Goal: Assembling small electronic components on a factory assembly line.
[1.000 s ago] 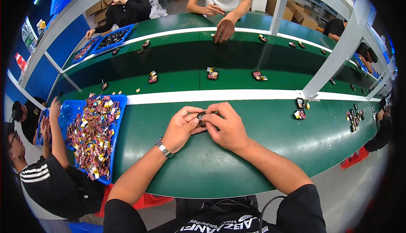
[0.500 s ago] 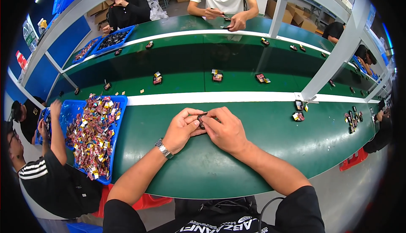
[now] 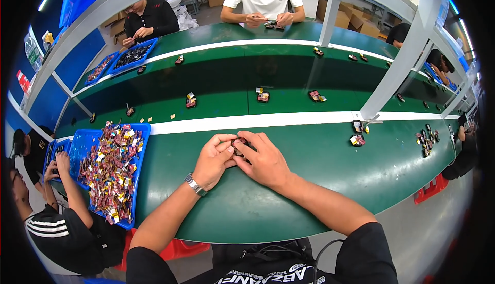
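Observation:
Over the green bench, my left hand point(image 3: 210, 164) grips a small black plastic housing point(image 3: 238, 142) with a reddish part showing inside it. The fingers of my right hand point(image 3: 265, 163) are bent over the same housing, its thumb and fingertips pressing on it from the right. Both hands partly cover the housing, so its details are hard to make out. To the left of my hands stands a blue tray point(image 3: 138, 181) heaped with small reddish circuit boards bearing yellow and white pieces.
Several black housings with boards point(image 3: 357, 139) lie right of my hands, with a cluster point(image 3: 427, 140) farther right. A white ledge point(image 3: 206, 125) and grey post point(image 3: 389, 72) stand beyond. Co-workers sit opposite and at left, one person's arm point(image 3: 72, 181) near the tray.
My right hand has turned flatter over the housing, and the reddish part now shows more. The person at left has lowered a raised hand; the person opposite has shifted both hands left.

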{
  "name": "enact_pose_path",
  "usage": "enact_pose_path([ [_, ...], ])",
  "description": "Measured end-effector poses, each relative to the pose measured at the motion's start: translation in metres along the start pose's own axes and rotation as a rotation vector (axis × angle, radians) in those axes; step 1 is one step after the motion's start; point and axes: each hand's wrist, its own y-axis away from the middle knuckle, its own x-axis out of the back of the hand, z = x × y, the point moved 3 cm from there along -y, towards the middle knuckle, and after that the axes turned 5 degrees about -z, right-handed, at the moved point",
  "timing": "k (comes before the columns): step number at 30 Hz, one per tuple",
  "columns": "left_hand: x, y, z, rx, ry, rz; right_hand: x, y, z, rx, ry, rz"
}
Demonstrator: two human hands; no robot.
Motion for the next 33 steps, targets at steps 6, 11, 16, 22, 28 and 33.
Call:
enact_pose_path([
  [6, 0.006, 0.004, 0.043, -0.15, -0.759, 0.11, 0.014, -0.035, 0.098, -0.149, 0.108, 0.153],
  [11, -0.052, 0.016, 0.095, -0.862, -2.067, -0.337, 0.021, -0.039, 0.189, -0.392, 0.227, 0.079],
  [16, -0.078, 0.036, 0.094, -1.16, -2.241, -0.485, 0.022, -0.042, 0.172, -0.415, 0.527, 0.09],
  [22, -0.078, 0.042, 0.091, -1.208, -2.26, -0.526, -0.008, -0.066, 0.132, -0.592, 0.446, -0.151],
  [28, -0.051, 0.02, 0.075, -0.81, -1.894, -0.302, -0.007, -0.059, 0.158, -0.594, 0.474, -0.005],
  [33, 0.011, -0.016, 0.043, -0.176, -0.866, 0.214, 0.003, -0.048, 0.148, -0.44, -0.063, -0.02],
])
